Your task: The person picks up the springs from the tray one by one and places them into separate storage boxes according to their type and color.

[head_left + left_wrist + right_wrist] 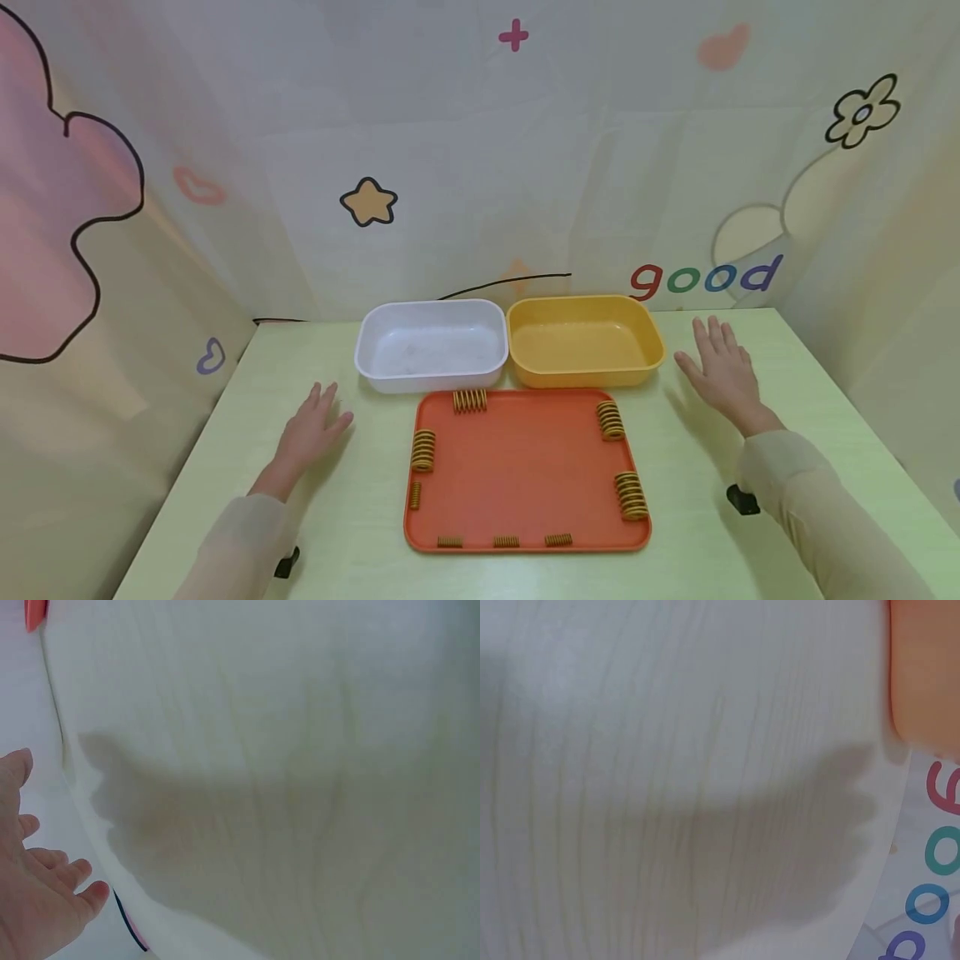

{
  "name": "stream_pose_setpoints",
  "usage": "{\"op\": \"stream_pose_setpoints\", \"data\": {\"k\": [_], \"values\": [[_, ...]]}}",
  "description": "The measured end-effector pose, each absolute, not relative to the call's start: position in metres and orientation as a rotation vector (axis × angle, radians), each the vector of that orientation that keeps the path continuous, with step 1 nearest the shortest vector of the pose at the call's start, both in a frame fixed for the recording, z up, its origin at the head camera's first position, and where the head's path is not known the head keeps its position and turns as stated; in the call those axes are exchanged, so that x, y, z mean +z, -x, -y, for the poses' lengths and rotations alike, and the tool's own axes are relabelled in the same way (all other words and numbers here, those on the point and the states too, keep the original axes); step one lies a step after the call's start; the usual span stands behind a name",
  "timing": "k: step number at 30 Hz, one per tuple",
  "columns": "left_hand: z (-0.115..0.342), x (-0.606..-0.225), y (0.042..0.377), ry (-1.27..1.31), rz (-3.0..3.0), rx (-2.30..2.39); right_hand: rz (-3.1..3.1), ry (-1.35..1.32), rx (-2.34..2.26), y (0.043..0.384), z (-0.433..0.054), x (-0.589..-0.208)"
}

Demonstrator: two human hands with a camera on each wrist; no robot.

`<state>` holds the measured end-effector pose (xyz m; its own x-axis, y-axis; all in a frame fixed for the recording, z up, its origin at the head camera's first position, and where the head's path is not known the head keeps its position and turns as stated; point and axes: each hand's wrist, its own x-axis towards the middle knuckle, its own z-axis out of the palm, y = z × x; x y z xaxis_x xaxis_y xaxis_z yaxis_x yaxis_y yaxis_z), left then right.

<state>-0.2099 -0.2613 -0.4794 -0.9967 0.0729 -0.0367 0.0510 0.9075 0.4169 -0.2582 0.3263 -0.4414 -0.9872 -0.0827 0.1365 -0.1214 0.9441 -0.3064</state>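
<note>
My left hand (306, 431) hovers over the table left of the orange-red tray (525, 467), its fingers spread and holding nothing. In the left wrist view the same hand (37, 892) shows at the left edge, above its own shadow. To the right of the yellow bin (585, 375), my right hand (723, 371) is held up with fingers extended, also holding nothing. The right wrist view shows only its shadow. Large brass-coloured coil springs (632, 497) lie along the tray's top, left and right sides. Several small springs (506, 542) line the bottom edge and lower left side.
A white bin (431, 385) stands behind the tray, side by side with the yellow one; nothing shows inside either. The pale wood-grain table (360, 517) ends at a printed curtain (465, 167) at the back, with more curtain along both sides.
</note>
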Motion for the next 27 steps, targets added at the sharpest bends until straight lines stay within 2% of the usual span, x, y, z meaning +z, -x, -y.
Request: {"op": "stream_pose_setpoints", "data": {"k": [27], "values": [[0.223, -0.475, 0.196, -0.223, -2.925, 0.887, 2.871, -0.344, 0.502, 0.249, -0.306, -0.441]]}}
